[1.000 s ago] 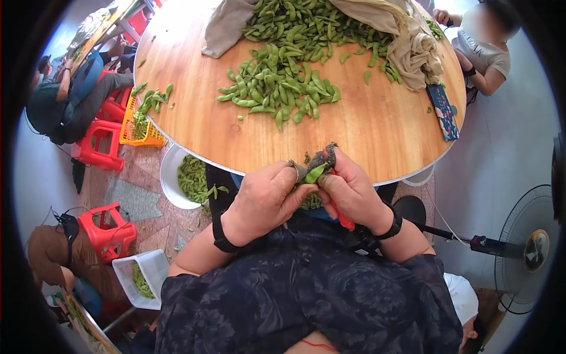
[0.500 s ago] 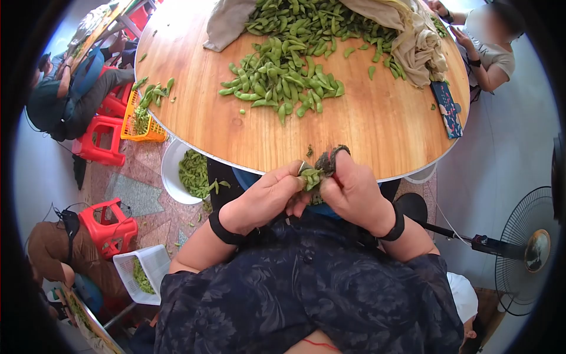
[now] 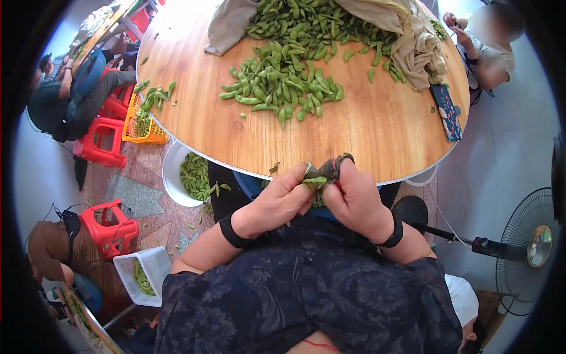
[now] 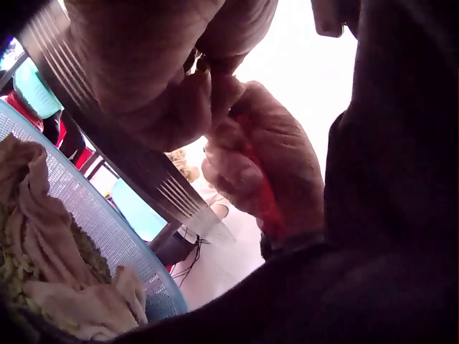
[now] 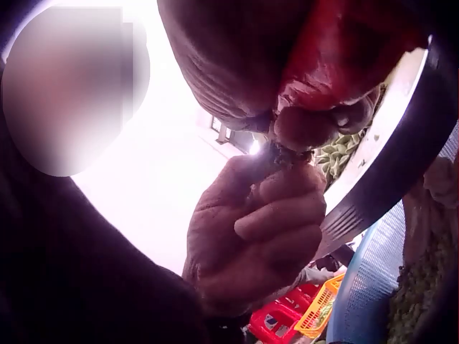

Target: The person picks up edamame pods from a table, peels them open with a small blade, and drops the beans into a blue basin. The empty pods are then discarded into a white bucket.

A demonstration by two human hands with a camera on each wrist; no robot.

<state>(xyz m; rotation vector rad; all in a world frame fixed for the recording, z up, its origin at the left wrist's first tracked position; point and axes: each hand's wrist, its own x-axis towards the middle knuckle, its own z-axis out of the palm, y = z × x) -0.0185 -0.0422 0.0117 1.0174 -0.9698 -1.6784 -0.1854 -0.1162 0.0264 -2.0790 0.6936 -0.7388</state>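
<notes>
Over the near edge of the round wooden table [image 3: 194, 130], my two hands meet. My left hand [image 3: 277, 203] pinches a green soybean pod [image 3: 317, 180] between thumb and fingers. The fingers of my right hand [image 3: 364, 203] curl round a red-handled tool [image 5: 333, 61], glossy in the right wrist view; its working end is hidden. A dark, dirty covering [image 3: 330, 169] wraps the right fingertips beside the pod. In the left wrist view the red handle [image 4: 262, 175] shows along the right palm. A heap of soybean pods [image 3: 283, 76] lies farther back on the table.
Beige cloth [image 3: 427, 53] and a dark patterned case [image 3: 446, 112] lie at the right. Below the table edge is a blue mesh basket [image 5: 356, 287] holding beans and cloth. A white bucket [image 3: 172, 177] of pods stands left; a fan [image 3: 525, 248] stands right.
Both hands have shifted slightly right and stay together. The red handle that stuck out below the right hand is now mostly tucked into the grip. A small scrap on the table appears farther left.
</notes>
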